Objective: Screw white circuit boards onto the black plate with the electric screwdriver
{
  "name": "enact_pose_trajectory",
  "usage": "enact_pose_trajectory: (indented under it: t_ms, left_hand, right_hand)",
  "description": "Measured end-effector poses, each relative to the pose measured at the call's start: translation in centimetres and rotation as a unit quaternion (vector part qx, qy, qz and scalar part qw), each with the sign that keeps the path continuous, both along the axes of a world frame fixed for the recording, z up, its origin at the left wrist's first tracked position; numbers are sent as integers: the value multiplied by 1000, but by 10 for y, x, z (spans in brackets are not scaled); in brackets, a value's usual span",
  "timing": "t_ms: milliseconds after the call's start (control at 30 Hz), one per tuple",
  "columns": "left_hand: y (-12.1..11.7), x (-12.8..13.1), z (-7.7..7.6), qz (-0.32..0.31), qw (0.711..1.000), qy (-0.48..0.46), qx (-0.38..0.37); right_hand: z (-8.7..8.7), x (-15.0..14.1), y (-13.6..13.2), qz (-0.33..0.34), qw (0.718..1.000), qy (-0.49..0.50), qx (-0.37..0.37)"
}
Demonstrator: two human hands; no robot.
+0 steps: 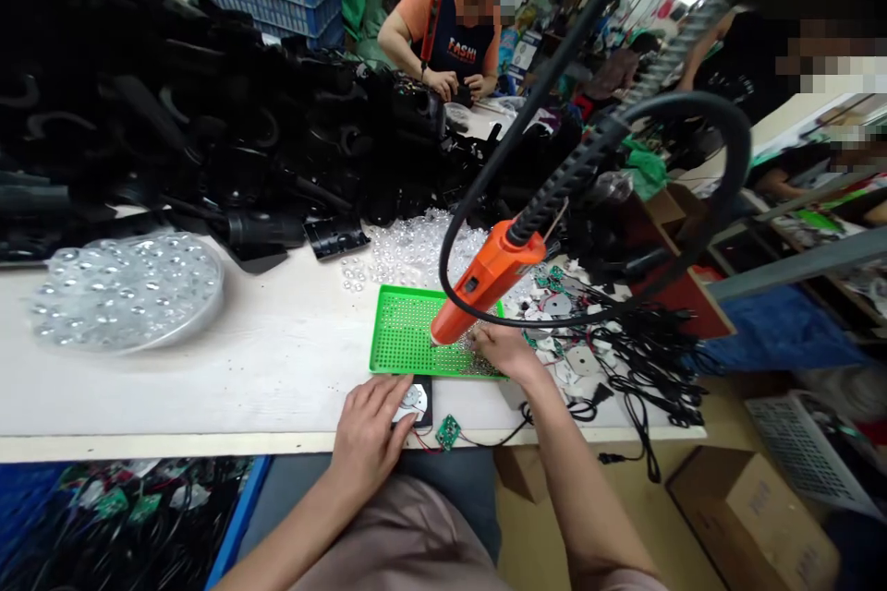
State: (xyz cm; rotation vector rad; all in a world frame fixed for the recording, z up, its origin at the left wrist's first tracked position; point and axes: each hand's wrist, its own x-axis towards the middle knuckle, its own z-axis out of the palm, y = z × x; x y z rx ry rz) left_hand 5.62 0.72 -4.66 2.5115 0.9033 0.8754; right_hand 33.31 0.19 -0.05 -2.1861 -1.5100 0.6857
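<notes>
At nine o'clock from the tray, one bowl [131, 291] heaped with countless clear domes sits on the white bench [291, 379]. At seven, the left hand [370, 420] grips one black housing [422, 402] with a silver disc, thumb and fingers across it. One green tray [406, 332] holds many small screws [485, 355] at its three o'clock end. One circuit board [448, 432] lies at six, and one person [450, 28] sits at twelve, shirt reading "FASHI". One orange screwdriver [485, 282] hangs over the tray; the right hand [504, 351] dips curled fingers among the screws, its grip impossible to tell. Black cords [648, 360] pile at three.
</notes>
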Motion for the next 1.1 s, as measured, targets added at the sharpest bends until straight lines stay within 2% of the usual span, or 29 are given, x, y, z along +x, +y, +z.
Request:
enact_pose_trajectory:
  t_ms: [67,133,267,367,433,533,633,700,767,867,967,1100]
  left_hand:
    - [-1,0,-1,8,1000,-15,6]
    - [0,0,0,7,1000,-22,11]
    - [5,3,4,-4,1000,-14,19]
    - [9,4,2,-9,1000,-3,25]
    - [9,4,0,-6,1000,-2,28]
    - [9,3,-2,-1,1000,-2,27]
    - [8,1,0,-7,1000,8,20]
    - [8,1,2,-12,1000,15,14]
    - [8,0,4,-15,1000,23,6]
    - [10,0,5,-18,999,29,-4]
    - [11,-2,5,-33,999,25,-11]
    - [13,-3,4,-42,999,21,-12]
  right_hand:
    - [0,3,-1,-41,997,67,9]
    - [-2,-6,3,-70,986,152,17]
    - [-15,-38,15,-67,954,290,21]
    - [-19,-43,21,-91,938,331,47]
    - [-11,-36,22,-125,931,333,76]
    - [20,-35,25,-146,926,302,174]
    - [57,-55,48,-95,917,182,341]
    - [72,-73,76,-56,908,116,398]
    - [76,-85,108,-31,905,104,411]
    - [73,-90,145,-18,904,138,404]
    - [76,-94,162,7,894,161,417]
    - [89,-123,176,94,895,183,396]
